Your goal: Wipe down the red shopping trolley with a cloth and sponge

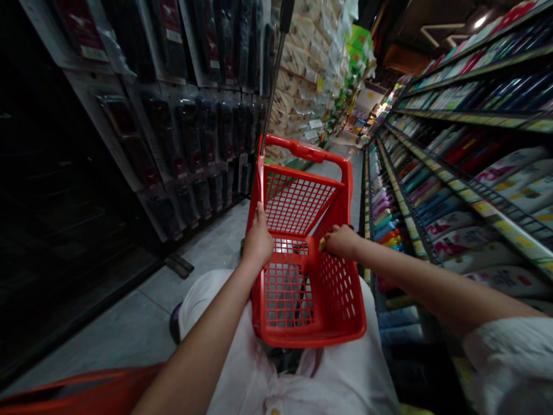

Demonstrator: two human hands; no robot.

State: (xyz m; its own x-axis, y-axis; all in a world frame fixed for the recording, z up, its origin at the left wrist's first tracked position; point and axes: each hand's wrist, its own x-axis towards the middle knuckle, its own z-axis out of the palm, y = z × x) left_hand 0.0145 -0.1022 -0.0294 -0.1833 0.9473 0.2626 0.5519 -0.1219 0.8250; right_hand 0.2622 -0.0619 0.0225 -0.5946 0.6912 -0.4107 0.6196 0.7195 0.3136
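Observation:
A red plastic shopping basket (302,288) rests against my lap in a shop aisle, its mesh inside bare. My left hand (258,237) is closed over the basket's left rim. My right hand (341,241) is on the right rim with fingers curled round a small yellow thing (322,244) that I cannot make out. A dark pull handle (276,63) rises from the basket's far end.
Dark packaged goods hang on a rack (194,132) to the left. Shelves of colourful packets (466,190) run along the right. Stacked paper goods (311,63) stand farther down the aisle. Grey tiled floor (129,323) lies on the left.

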